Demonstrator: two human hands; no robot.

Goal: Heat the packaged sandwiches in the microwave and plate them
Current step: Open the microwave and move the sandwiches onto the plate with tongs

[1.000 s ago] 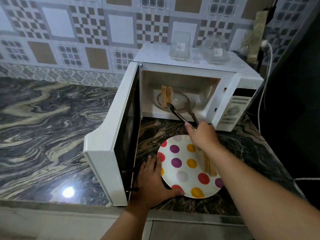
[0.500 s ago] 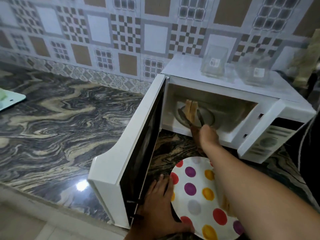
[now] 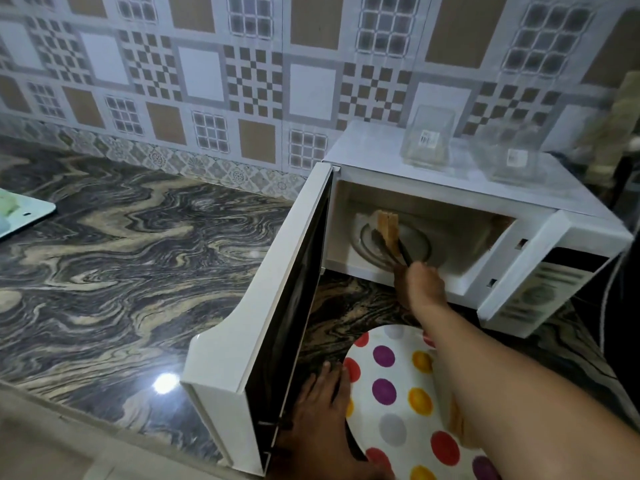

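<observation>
Black metal tongs (image 3: 391, 247), gripped in the right hand (image 3: 420, 284), clamp a toasted brown sandwich (image 3: 388, 227) upright over the glass turntable inside the open white microwave (image 3: 450, 216). Left hand (image 3: 320, 415) rests flat, fingers straight, on the polka-dot plate's (image 3: 398, 410) edge on the marbled countertop (image 3: 121, 271).

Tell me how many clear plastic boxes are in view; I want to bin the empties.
2. Both stand on top of the microwave: one plastic box nearer the wall, the other plastic box to its right. The picture is blurred, so I cannot confirm they are empty.
</observation>
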